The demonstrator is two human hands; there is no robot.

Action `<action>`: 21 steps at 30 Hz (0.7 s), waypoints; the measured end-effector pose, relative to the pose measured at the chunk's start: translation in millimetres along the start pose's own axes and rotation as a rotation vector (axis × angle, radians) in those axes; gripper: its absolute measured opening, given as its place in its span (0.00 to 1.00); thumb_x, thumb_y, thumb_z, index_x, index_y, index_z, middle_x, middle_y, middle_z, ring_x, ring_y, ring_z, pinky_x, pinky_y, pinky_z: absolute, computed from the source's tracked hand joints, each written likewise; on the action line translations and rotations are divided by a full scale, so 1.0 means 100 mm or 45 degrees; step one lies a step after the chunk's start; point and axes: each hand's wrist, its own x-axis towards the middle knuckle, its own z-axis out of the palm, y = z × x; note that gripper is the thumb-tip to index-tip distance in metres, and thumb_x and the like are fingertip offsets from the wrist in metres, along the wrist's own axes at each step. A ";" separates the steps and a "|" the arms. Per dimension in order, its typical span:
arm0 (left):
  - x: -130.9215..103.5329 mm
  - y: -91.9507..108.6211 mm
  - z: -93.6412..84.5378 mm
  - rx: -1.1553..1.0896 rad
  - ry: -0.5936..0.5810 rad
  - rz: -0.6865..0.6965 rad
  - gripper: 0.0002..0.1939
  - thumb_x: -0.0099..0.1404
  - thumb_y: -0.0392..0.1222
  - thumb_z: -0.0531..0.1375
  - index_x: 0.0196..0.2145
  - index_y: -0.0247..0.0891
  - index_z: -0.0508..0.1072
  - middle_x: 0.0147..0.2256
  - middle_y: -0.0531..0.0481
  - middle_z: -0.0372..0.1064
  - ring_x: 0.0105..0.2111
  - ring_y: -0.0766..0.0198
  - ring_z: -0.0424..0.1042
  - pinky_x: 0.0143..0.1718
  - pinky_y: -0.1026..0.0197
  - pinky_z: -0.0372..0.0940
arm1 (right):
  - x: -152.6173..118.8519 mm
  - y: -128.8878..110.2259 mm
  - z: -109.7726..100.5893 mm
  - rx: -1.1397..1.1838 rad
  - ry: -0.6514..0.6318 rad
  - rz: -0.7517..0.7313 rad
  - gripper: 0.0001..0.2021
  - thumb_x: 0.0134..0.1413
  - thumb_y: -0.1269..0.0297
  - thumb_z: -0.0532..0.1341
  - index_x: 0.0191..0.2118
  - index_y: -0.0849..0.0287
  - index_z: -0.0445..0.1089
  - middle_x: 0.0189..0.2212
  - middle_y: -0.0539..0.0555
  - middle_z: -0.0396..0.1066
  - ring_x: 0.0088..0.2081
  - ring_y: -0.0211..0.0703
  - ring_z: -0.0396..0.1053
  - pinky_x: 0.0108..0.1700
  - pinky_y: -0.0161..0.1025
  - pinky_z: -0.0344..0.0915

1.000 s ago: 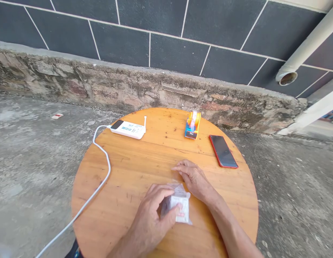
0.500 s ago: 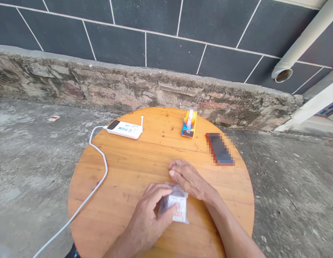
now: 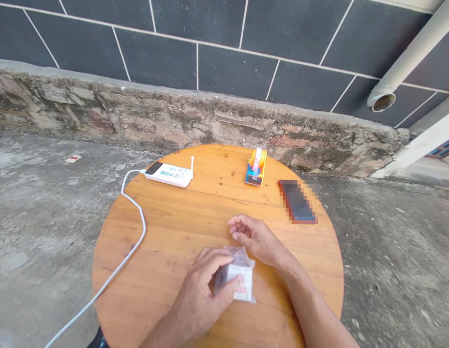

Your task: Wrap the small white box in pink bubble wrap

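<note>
A small white box in a clear plastic bag lies on the round wooden table close to me. My left hand grips it from the left, thumb on its face and fingers over the far edge. Just beyond the bag's far right corner, my right hand rests on its side with loosely curled fingers. A gap shows between thumb and fingers there, and I see nothing held in them.
On the table, a white power bank with a white cable lies at the back left. A yellow and blue tape dispenser stands at the back. A blurred, red-edged phone-like thing lies right. Beyond is a stone-based wall.
My right hand has lifted slightly off the bag's far edge, and its fingers have loosened and curled. The left hand keeps its hold on the bagged box.
</note>
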 end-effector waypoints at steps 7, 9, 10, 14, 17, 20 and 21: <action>-0.01 0.00 0.01 0.019 0.008 -0.021 0.09 0.59 0.36 0.60 0.40 0.42 0.71 0.42 0.49 0.72 0.44 0.59 0.70 0.44 0.57 0.67 | 0.00 -0.02 0.01 0.033 0.101 -0.027 0.07 0.56 0.67 0.57 0.40 0.57 0.69 0.31 0.49 0.69 0.34 0.36 0.66 0.37 0.34 0.64; -0.01 0.00 0.01 0.018 0.003 -0.032 0.09 0.59 0.36 0.60 0.40 0.42 0.71 0.42 0.49 0.71 0.44 0.59 0.70 0.44 0.57 0.67 | -0.01 -0.03 0.01 0.040 0.111 -0.032 0.06 0.56 0.67 0.57 0.40 0.57 0.69 0.31 0.49 0.69 0.34 0.37 0.66 0.37 0.34 0.64; -0.01 0.01 0.01 0.022 0.005 -0.037 0.09 0.60 0.37 0.60 0.40 0.42 0.71 0.42 0.48 0.71 0.44 0.59 0.70 0.44 0.57 0.67 | -0.01 -0.03 0.01 0.046 0.111 -0.029 0.06 0.56 0.67 0.57 0.40 0.57 0.69 0.31 0.49 0.69 0.34 0.37 0.66 0.37 0.34 0.64; 0.01 0.02 0.01 0.036 0.013 -0.056 0.09 0.59 0.37 0.60 0.39 0.41 0.71 0.42 0.47 0.72 0.44 0.57 0.70 0.44 0.55 0.67 | -0.04 -0.03 0.00 0.082 0.100 0.012 0.06 0.56 0.66 0.58 0.39 0.57 0.69 0.30 0.49 0.68 0.33 0.37 0.66 0.36 0.34 0.65; 0.01 0.03 0.00 0.023 -0.001 -0.073 0.09 0.59 0.36 0.60 0.39 0.41 0.71 0.42 0.47 0.72 0.44 0.57 0.70 0.44 0.56 0.68 | -0.06 -0.05 -0.02 0.116 0.099 0.027 0.06 0.55 0.66 0.58 0.40 0.57 0.68 0.29 0.49 0.68 0.31 0.36 0.66 0.36 0.34 0.65; 0.01 0.03 0.00 0.010 -0.009 -0.100 0.09 0.58 0.35 0.60 0.38 0.41 0.71 0.42 0.46 0.71 0.44 0.57 0.70 0.43 0.56 0.68 | -0.09 -0.08 -0.03 0.140 0.089 0.025 0.06 0.56 0.65 0.58 0.40 0.57 0.68 0.28 0.48 0.68 0.30 0.36 0.68 0.36 0.35 0.65; 0.01 0.03 0.00 0.005 -0.010 -0.106 0.09 0.58 0.35 0.60 0.38 0.41 0.71 0.42 0.46 0.71 0.44 0.57 0.70 0.43 0.56 0.68 | -0.10 -0.09 -0.03 0.155 0.090 0.023 0.06 0.56 0.65 0.58 0.40 0.57 0.68 0.28 0.48 0.68 0.30 0.36 0.68 0.36 0.35 0.65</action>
